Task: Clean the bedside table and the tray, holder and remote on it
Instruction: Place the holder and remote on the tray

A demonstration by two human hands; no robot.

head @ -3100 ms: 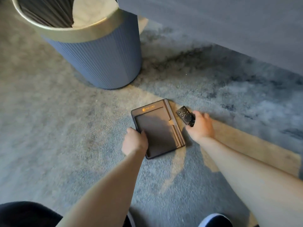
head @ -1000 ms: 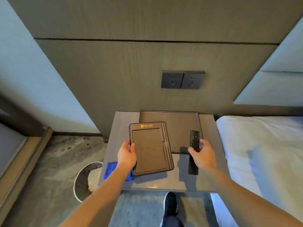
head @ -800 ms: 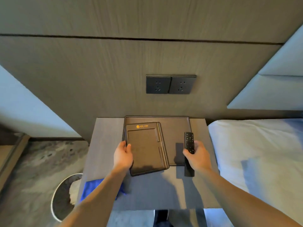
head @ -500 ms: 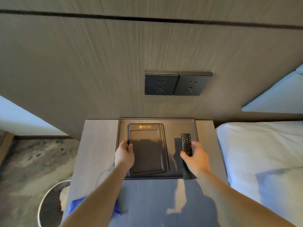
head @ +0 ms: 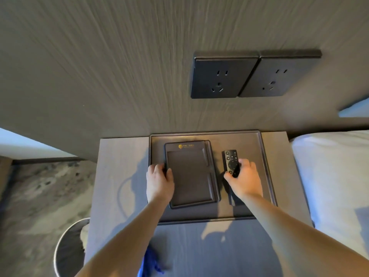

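Observation:
A grey bedside table [head: 121, 176] stands against the wood wall. On it lies a dark rectangular tray [head: 265, 176]. Inside the tray's left half sits the dark holder [head: 191, 176], with a gold logo at its far end. My left hand [head: 158, 181] grips the holder's left edge. My right hand [head: 244, 179] holds a black remote [head: 230, 161] in the tray's right half, its far end pointing at the wall. Whether the remote rests on the tray floor I cannot tell.
A blue cloth [head: 149, 262] lies at the table's near edge under my left forearm. A round waste bin [head: 67, 248] stands on the floor to the left. A white bed [head: 335, 186] adjoins the table on the right. Two wall sockets [head: 251, 76] sit above.
From the floor by the bin I brought holder and remote up to the table. Over the last second both moved forward and down into the tray.

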